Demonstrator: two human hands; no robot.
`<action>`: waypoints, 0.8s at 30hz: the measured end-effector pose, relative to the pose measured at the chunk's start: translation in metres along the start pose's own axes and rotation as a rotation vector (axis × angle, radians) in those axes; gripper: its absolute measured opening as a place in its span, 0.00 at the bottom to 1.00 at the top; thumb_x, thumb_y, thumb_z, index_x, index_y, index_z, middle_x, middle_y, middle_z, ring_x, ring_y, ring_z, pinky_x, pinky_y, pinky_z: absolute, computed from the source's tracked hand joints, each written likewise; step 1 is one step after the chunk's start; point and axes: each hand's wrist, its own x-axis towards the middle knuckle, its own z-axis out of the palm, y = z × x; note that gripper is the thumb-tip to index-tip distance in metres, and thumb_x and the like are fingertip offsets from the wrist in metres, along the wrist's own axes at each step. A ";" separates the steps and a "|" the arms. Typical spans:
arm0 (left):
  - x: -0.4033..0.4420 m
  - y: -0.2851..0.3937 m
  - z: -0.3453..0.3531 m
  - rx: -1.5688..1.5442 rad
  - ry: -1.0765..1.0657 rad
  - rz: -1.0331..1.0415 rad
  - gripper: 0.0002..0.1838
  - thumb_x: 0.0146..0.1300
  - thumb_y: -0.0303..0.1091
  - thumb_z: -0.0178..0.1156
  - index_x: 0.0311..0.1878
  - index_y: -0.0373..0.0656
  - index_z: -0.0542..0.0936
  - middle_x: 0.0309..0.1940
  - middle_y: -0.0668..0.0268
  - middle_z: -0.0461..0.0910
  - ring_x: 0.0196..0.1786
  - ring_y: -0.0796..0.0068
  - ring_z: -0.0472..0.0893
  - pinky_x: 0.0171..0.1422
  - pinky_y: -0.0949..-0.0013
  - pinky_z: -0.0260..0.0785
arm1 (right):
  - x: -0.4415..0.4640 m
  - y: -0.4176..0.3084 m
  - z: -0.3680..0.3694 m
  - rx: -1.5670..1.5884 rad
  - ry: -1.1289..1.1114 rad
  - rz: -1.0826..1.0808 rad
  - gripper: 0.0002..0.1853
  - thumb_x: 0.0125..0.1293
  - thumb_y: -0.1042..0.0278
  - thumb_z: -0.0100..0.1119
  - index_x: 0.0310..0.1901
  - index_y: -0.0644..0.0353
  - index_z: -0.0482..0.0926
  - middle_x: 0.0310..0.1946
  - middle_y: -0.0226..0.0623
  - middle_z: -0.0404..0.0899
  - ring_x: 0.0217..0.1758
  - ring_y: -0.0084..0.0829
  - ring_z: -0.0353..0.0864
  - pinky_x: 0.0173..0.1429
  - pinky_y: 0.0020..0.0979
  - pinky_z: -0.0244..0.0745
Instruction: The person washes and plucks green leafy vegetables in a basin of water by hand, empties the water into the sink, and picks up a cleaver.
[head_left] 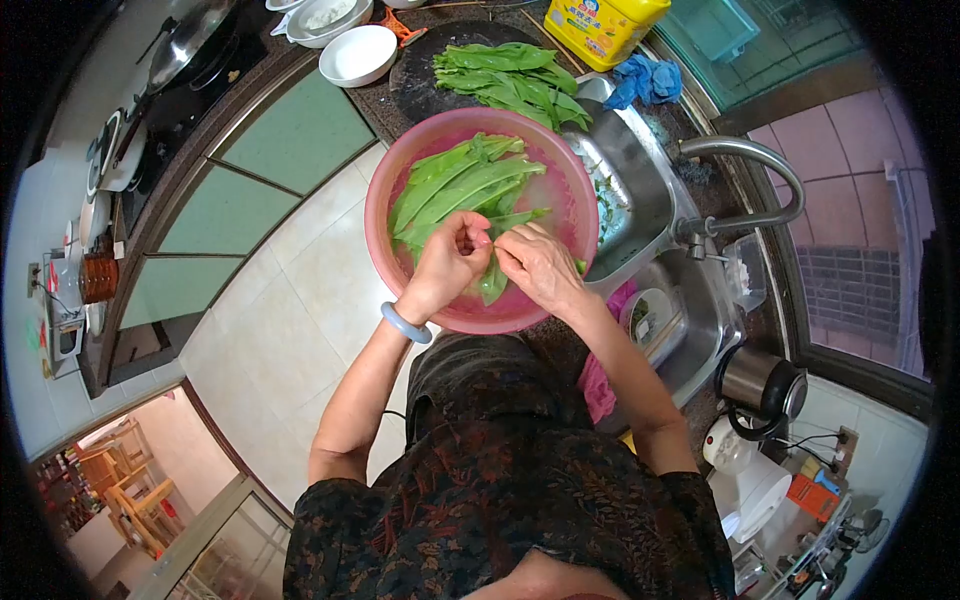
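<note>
A pink basin (378, 215) in front of me holds water and long green vegetable leaves (465, 190). Over its near half, my left hand (452, 262), with a pale blue bangle (405, 323) at the wrist, is closed with thumb and fingers pinched. Close beside it, my right hand (540, 265) is closed too, its fingers curled down. A leaf (492, 284) shows below and between the two hands, and both seem to grip it at the fingertips. The exact pinch points are partly hidden by the fingers.
Beyond the basin, more leafy greens (505, 80) lie on a dark round board (410, 75). A double steel sink (640, 235) with a curved faucet (760, 150) is at right. White bowls (358, 56), a yellow jug (600, 30), a blue cloth (642, 82) and a kettle (760, 385) stand around.
</note>
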 end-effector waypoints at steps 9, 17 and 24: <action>0.012 0.022 0.011 -0.830 0.036 -0.385 0.16 0.65 0.23 0.58 0.55 0.34 0.71 0.40 0.66 0.75 0.40 0.77 0.78 0.47 0.77 0.74 | 0.006 -0.007 0.015 -0.054 0.473 0.034 0.04 0.62 0.76 0.58 0.31 0.62 0.73 0.31 0.43 0.74 0.35 0.44 0.75 0.41 0.41 0.69; 0.049 0.000 0.006 0.165 0.321 0.143 0.07 0.63 0.24 0.59 0.44 0.35 0.76 0.34 0.67 0.78 0.36 0.78 0.77 0.44 0.75 0.71 | 0.015 0.030 -0.067 1.172 0.884 0.459 0.04 0.71 0.68 0.53 0.39 0.57 0.71 0.29 0.27 0.71 0.28 0.20 0.68 0.30 0.28 0.69; 0.096 0.100 0.071 0.229 0.124 0.512 0.08 0.60 0.31 0.65 0.41 0.39 0.81 0.30 0.59 0.82 0.34 0.69 0.81 0.40 0.67 0.74 | -0.019 0.044 0.001 1.164 0.380 0.996 0.05 0.69 0.68 0.54 0.42 0.58 0.71 0.35 0.33 0.72 0.28 0.24 0.69 0.29 0.32 0.74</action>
